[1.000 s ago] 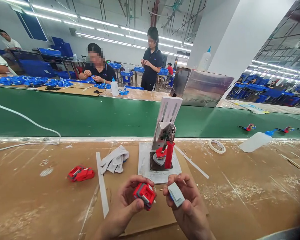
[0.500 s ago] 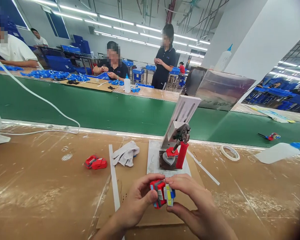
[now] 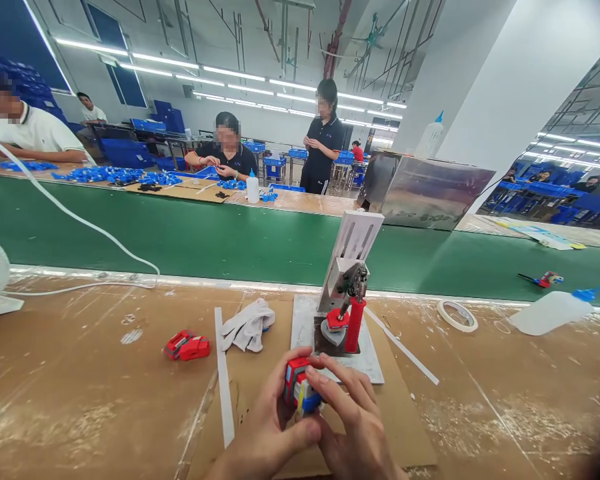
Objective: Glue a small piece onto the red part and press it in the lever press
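Note:
My left hand and my right hand together grip a small red toy block with a blue and yellow piece on its front, held low at the front of the bench. The right fingers press on that front piece. Just behind the hands stands a small press jig with a red handle on a grey base plate; a red part sits under its head.
Another red toy part lies to the left, beside a white glove and a white strip. A tape roll and a squeeze bottle lie at right. A green conveyor belt runs behind; several people work beyond it.
A second ago my right hand held the grey-blue piece apart from the red block; it has been brought onto the block, and both hands now close around the joined parts.

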The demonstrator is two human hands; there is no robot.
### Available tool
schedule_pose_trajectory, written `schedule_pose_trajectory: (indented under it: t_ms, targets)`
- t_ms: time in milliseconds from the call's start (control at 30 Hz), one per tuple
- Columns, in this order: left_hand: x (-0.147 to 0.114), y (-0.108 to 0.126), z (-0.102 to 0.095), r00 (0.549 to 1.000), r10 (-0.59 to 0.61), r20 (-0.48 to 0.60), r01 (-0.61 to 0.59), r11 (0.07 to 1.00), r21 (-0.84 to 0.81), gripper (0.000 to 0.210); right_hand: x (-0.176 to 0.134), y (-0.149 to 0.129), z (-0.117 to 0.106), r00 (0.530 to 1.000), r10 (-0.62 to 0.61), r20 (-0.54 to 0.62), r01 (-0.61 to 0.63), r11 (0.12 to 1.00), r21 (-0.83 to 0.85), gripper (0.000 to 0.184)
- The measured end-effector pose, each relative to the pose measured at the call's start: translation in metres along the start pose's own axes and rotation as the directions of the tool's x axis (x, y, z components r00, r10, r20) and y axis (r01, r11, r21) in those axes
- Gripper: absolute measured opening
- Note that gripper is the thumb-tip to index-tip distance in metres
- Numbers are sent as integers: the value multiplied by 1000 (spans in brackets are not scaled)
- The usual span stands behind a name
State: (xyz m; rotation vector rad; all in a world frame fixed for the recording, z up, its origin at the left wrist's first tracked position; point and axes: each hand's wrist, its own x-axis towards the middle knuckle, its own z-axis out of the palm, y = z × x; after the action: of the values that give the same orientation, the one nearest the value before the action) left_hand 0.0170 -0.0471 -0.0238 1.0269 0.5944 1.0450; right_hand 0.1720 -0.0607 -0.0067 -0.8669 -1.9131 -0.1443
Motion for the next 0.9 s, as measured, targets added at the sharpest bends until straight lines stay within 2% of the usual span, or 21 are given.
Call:
schedule_pose_trajectory:
  t_ms: [67, 133, 200, 267, 300, 367, 433, 467, 533, 633, 700, 767, 833, 900]
  targets:
    - [7, 6, 2, 996, 10, -94, 1, 993, 119, 67, -3, 3, -2, 999, 31, -9, -30, 999, 42, 60]
    - [19, 18, -4, 993, 51, -104, -16, 951, 309, 54, -5, 10, -15, 999, 35, 21, -37, 993, 108, 62]
    - [35, 36, -15, 996, 91, 1, -77, 833, 547, 53, -4, 23, -34, 990, 131, 50, -136, 982, 129, 57]
    - [57, 58, -23, 980, 67, 186, -187, 621, 761, 58, -1, 40, -50, 950, 295, 100, -305, 947, 102, 40]
    - [69, 68, -24, 955, 3, 295, -256, 506, 824, 61, 2, 49, -56, 917, 367, 155, -385, 917, 107, 31]
    - [93, 83, -18, 873, -196, 447, -372, 325, 869, 71, 9, 63, -61, 867, 400, 299, -466, 863, 197, 22]
    - [112, 92, -5, 792, -388, 471, -432, 188, 882, 75, 14, 67, -66, 851, 357, 386, -486, 814, 317, 27]
    - [120, 93, 2, 766, -455, 454, -448, 129, 885, 75, 15, 66, -71, 851, 340, 401, -490, 790, 368, 29]
    - [129, 91, 13, 747, -519, 415, -467, 35, 883, 70, 20, 56, -84, 856, 322, 404, -492, 748, 447, 33]
    - [136, 85, 18, 759, -501, 415, -484, -8, 875, 70, 48, 41, -105, 892, 288, 348, -447, 678, 584, 46]
    - [137, 82, 17, 770, -474, 428, -485, 3, 875, 73, 87, 41, -111, 923, 273, 271, -384, 651, 654, 56]
    - [135, 84, 13, 777, -459, 432, -476, 22, 879, 74, 132, 49, -110, 943, 299, 146, -313, 648, 694, 62]
    - [129, 91, 6, 789, -437, 432, -461, 44, 886, 72, 163, 59, -106, 933, 361, -4, -257, 672, 694, 58]
    - [117, 102, -4, 806, -402, 434, -426, 115, 897, 70, 163, 63, -103, 908, 398, -128, -224, 722, 654, 45]
